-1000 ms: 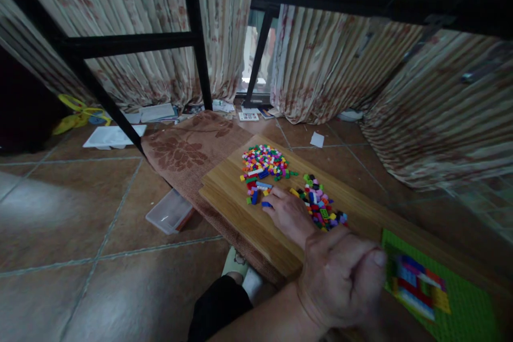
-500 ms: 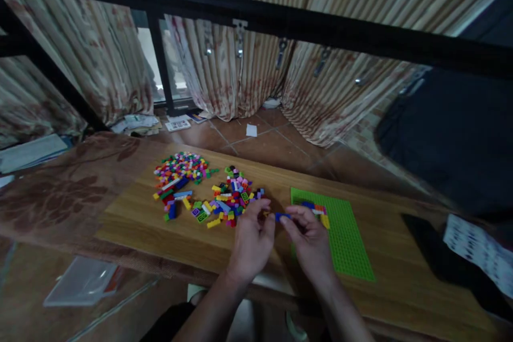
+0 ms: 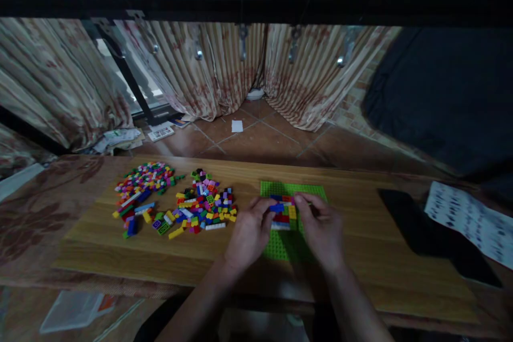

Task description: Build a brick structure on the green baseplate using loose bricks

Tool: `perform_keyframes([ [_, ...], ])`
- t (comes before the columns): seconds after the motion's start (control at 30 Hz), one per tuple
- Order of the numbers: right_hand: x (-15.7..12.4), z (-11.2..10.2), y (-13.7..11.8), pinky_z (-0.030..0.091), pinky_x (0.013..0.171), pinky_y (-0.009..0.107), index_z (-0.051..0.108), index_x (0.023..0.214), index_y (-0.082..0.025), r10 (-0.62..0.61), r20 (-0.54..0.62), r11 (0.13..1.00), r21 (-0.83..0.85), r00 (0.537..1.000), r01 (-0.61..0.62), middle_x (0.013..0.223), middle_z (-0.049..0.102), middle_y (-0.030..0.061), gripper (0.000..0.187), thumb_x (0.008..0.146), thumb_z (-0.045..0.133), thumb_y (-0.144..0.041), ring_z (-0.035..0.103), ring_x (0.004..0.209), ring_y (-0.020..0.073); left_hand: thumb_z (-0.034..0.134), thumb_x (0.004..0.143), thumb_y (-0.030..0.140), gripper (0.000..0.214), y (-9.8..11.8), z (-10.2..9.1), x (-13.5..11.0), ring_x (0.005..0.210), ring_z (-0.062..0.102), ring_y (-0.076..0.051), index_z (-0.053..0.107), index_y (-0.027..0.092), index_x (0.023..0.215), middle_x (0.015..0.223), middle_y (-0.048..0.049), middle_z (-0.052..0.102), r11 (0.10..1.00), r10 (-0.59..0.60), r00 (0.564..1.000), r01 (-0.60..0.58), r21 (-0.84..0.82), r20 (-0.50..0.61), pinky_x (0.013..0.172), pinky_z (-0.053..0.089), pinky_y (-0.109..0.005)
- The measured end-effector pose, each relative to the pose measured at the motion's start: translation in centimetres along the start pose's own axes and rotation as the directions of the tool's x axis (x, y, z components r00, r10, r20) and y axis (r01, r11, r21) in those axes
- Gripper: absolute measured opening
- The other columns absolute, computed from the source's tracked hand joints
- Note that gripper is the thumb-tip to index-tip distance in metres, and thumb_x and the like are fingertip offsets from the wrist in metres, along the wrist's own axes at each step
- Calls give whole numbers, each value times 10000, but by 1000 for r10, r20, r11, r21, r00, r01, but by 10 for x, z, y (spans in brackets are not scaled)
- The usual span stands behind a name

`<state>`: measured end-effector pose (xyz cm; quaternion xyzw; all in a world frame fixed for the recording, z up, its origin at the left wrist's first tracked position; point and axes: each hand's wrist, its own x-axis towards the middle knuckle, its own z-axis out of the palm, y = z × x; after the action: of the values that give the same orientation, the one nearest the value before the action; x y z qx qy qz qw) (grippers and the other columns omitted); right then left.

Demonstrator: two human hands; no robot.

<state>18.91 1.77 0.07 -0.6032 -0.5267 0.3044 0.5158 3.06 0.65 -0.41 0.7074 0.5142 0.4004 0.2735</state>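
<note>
My left hand (image 3: 249,231) is closed, with thumb and forefinger pinching a blue brick (image 3: 276,208) over the left part of the green baseplate (image 3: 278,250). Under and beside it lies a block of joined bricks, among them a yellow brick (image 3: 292,212), a dark red brick (image 3: 281,218) and a white brick (image 3: 280,226). At the block's right side is my right hand (image 3: 324,228), its thumb and forefinger drawn together near a small pink brick (image 3: 294,200). Whether those fingers hold anything is hidden. Both hands cover parts of the baseplate.
Left of the hands lies a loose heap of mixed bricks (image 3: 208,204), with a pile of small pieces (image 3: 148,175) farther left. A black mat (image 3: 412,224) and a printed sheet (image 3: 468,219) are at the right of the wooden board (image 3: 360,278). A dark rail (image 3: 256,4) crosses beyond.
Both hands have moved over the baseplate. The blue brick, earlier at my right fingertips beside the plate, is now in my left hand above the joined bricks. The view has levelled and shifted.
</note>
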Motion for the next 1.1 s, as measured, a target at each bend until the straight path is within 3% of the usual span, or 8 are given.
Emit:
perform_keyframes([
  [0.13,16,-16,2,456,643,286,733,845,-171,114,-119,994,20,986,-112,725,689,22,322,814,618,-470,599,669,162,551,894,139,241,-11,9,9,1060,617,-200,679,225,1080,1139,-62,640,983,46,999,-50,174,30,959,519,-366],
  [0.43,14,-16,5,444,637,293,744,875,-174,123,-72,992,12,990,-123,778,706,36,313,794,630,-455,591,659,162,556,900,180,250,-19,25,10,1127,554,-239,696,233,1100,1227,-97,561,916,158,987,-153,370,17,988,491,-446],
  [0.7,12,-17,13,453,646,313,744,891,-170,105,-67,988,-106,992,-112,790,725,57,343,811,590,-466,606,650,180,610,857,163,309,-17,28,9,1153,542,-248,651,208,1160,1259,-92,564,950,77,996,-60,306,-45,1013,482,-445],
  [1.0,10,-10,27,476,653,342,690,1089,-132,135,40,940,-322,990,-115,900,738,109,491,801,567,-511,625,631,187,571,890,224,282,-17,20,14,1175,557,-247,632,159,1157,1211,-112,610,976,-139,980,160,148,-145,1058,446,-452],
  [1.1,10,-3,31,495,706,364,668,1133,-123,135,73,927,-361,988,-100,937,734,123,503,809,572,-496,657,731,216,591,877,236,290,-17,25,16,1162,566,-256,637,149,1150,1213,-122,616,970,-185,972,204,134,-143,1035,460,-459],
])
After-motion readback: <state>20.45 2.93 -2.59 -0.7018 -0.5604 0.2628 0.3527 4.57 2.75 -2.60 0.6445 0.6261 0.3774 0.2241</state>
